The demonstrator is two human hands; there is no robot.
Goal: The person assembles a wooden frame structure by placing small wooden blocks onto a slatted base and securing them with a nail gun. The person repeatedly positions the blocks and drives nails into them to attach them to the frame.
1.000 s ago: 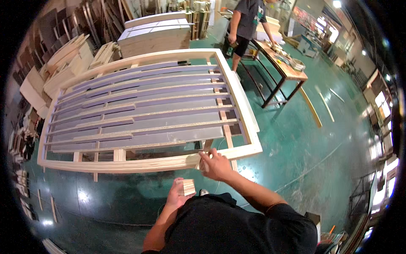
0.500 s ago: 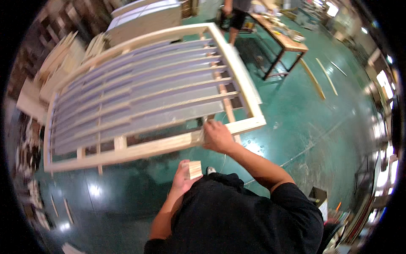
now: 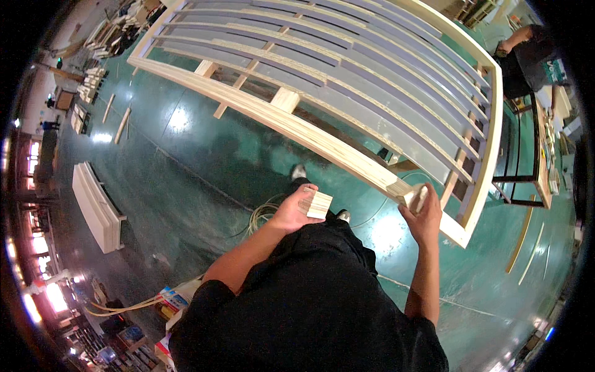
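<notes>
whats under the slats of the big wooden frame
Beneath the slats of the wooden frame, a grey surface and crosswise wooden strips show through the gaps. Whatever lies below the grey surface is covered, so it cannot be seen.

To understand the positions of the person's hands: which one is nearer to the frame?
Right. The right hand is at the frame, near its closest right corner; the left hand is apart from it, farther left, holding a block.

frame cut off above; right hand seemingly half-hides piece
</notes>
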